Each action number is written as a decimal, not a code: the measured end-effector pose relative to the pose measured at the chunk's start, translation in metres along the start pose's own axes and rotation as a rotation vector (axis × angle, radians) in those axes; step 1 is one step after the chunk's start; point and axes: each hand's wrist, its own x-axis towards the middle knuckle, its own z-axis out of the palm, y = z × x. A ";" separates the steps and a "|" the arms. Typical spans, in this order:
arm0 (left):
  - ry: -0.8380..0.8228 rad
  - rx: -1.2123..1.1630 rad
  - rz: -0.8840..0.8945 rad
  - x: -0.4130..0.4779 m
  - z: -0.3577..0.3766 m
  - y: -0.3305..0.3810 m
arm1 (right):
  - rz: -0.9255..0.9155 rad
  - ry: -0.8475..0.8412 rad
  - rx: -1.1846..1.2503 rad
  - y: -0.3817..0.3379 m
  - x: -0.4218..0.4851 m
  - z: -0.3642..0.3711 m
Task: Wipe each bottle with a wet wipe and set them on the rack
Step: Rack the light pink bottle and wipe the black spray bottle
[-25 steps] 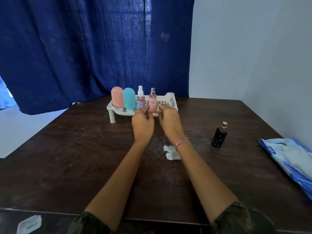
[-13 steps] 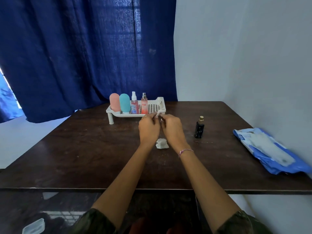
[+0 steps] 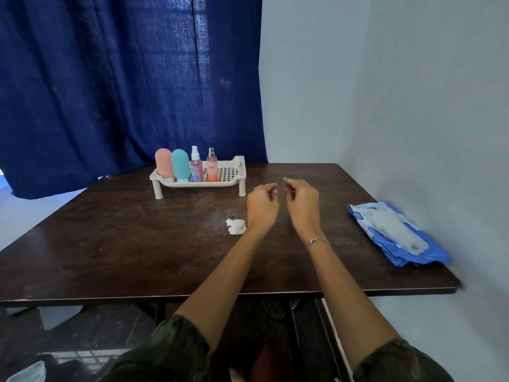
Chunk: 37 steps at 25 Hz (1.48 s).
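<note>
A white perforated rack point(image 3: 199, 185) stands at the back of the dark wooden table point(image 3: 132, 232). On its left half stand a pink bottle point(image 3: 164, 162), a teal bottle point(image 3: 180, 164) and two small pink spray bottles point(image 3: 196, 170) point(image 3: 212, 170). A crumpled white wet wipe point(image 3: 236, 226) lies on the table just left of my left hand point(image 3: 262, 206). My right hand point(image 3: 302, 204) hovers beside it. Both hands have loosely curled fingers and hold nothing that I can see. The black bottle is not visible.
A blue pack of wet wipes point(image 3: 396, 234) lies near the table's right edge, close to the white wall point(image 3: 413, 106). A dark blue curtain point(image 3: 124, 78) hangs behind the rack. The rack's right half holds nothing.
My hands have drawn back from the rack, moved right and parted. The view has shifted, and the black bottle seen earlier on the right is out of sight.
</note>
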 end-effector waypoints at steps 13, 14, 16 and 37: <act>-0.200 -0.014 -0.071 0.016 0.055 -0.001 | 0.333 0.009 0.041 0.063 -0.003 0.012; -0.195 -0.012 -0.069 0.018 0.056 -0.003 | 0.333 -0.008 0.053 0.065 -0.002 0.014; -0.183 -0.035 -0.075 0.019 0.058 -0.005 | 0.337 -0.038 0.075 0.068 0.000 0.017; -0.061 -0.027 -0.075 0.044 -0.085 -0.089 | 0.134 -0.242 0.426 -0.006 -0.001 0.110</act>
